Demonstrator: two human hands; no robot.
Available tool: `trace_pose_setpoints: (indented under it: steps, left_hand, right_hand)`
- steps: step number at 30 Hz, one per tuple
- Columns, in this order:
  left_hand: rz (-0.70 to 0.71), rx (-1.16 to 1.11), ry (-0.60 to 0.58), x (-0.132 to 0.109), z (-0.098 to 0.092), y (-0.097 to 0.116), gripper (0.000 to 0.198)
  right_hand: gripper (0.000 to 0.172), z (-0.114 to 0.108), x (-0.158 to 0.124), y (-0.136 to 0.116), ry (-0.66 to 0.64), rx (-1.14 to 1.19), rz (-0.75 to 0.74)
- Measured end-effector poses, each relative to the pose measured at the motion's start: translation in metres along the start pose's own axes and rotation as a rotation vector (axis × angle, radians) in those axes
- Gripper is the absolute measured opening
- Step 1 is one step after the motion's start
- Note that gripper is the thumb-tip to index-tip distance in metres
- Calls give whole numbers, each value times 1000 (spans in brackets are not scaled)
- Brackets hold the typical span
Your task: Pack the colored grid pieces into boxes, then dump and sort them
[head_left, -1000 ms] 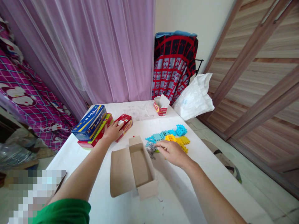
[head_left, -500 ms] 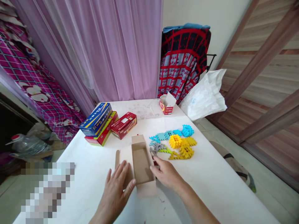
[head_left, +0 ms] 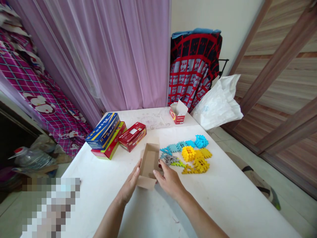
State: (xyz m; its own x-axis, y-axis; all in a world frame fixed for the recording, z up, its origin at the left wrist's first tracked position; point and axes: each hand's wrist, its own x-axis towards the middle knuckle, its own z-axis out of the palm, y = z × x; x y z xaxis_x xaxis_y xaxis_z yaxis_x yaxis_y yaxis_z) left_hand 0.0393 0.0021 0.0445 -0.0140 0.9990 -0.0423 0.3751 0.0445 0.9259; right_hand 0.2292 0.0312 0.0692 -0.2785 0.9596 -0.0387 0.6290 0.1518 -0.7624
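An open cardboard box (head_left: pixel 149 163), plain brown inside with its end flaps folded out, lies between my two hands over the table. My left hand (head_left: pixel 130 185) holds the box along its left side, fingers mostly hidden behind the wall. On the other side, my right hand (head_left: pixel 169 180) grips the right wall, with the thumb at the rim near the front corner. To the right of the box lie interlocking plastic pieces: blue ones (head_left: pixel 180 145), yellow ones (head_left: pixel 198 162), grey ones (head_left: pixel 170 160) and a few lime green ones (head_left: pixel 178 163).
A blue box (head_left: pixel 102 131) rests on a red and green box (head_left: pixel 109 148) at the left, beside a closed red box (head_left: pixel 133 136). A small open red box (head_left: pixel 178 114) stands at the table's far edge. A white bag (head_left: pixel 219 102) is beyond the right edge.
The box has moved slightly away from me and is turned a little. My left hand has gone from lying flat on the side flap to holding the box's left side, and that flap is now folded up.
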Motion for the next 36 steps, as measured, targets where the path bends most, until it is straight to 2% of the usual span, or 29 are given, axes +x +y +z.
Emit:
trace_pose_setpoints:
  steps: [3,5,7,10,13,15,18,20,23,28,32,34,36]
  left_hand:
    - [-15,-35,4,0,-4,-1,69]
    - [22,81,116,2,-19,7,65]
    - [112,236,298,7,-45,20,59]
    - [191,468,616,23,-98,42,48]
    - [164,701,775,47,-150,59,45]
    - [41,867,738,64,-175,66,45]
    - [-172,1114,488,87,-196,73,53]
    - [-250,1165,368,101,-203,77,58]
    - [-336,1180,262,119,-207,82,65]
    - [-426,1203,181,136,-211,95,72]
    - [-437,1215,204,126,-217,107,77]
    - [-422,1225,222,108,-221,111,78]
    - [-387,1237,249,79,-222,114,76]
  right_hand:
    - [52,3,1,16,63,16,3]
    - [56,6,2,28,120,22,8]
    - [58,9,2,37,162,36,2]
    - [58,8,2,43,187,54,-22]
    - [55,1,2,43,179,34,-74]
    - [54,-4,1,43,152,16,-102]
    - [51,-10,-2,45,127,12,-110]
    - [49,-11,-4,48,125,18,-117]
    - [48,-13,-5,52,125,39,-136]
    - [46,-17,-5,52,112,79,-160]
    - [45,-25,-10,50,136,79,-200]
    - [44,-31,-14,45,160,91,-227]
    - [42,-35,-17,35,167,107,-262]
